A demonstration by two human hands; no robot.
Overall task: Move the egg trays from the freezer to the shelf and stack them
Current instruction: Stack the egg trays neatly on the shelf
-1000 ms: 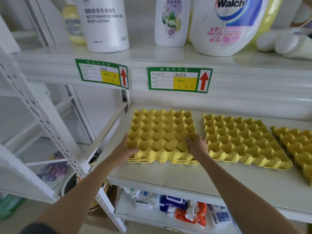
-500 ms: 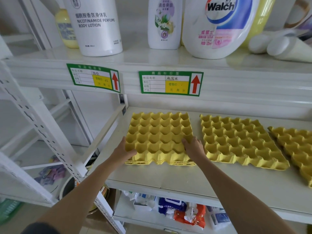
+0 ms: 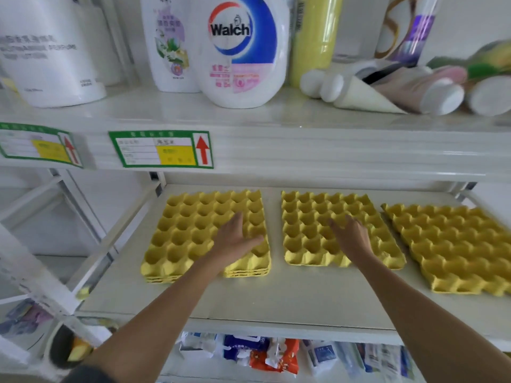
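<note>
The left grip [image 3: 235, 239], fingers straight, lies flat on the stacked egg trays [image 3: 193, 239], cups up, long axis running away from it. The right grip [image 3: 349, 236], loosely spread, rests over the middle tray [image 3: 312, 233], oriented alike, holding nothing.

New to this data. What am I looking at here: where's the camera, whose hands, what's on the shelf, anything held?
There is no robot here. A person wears one wide-angle camera on the head, looking down at their own bare arms. On the middle shelf lie yellow egg trays: a left stack of several, a middle tray and a right tray. The left hand is open over the left stack; the right hand is open over the middle tray. Neither holds anything. Whether they touch the trays is unclear. Bottles stand on the shelf above.
</note>
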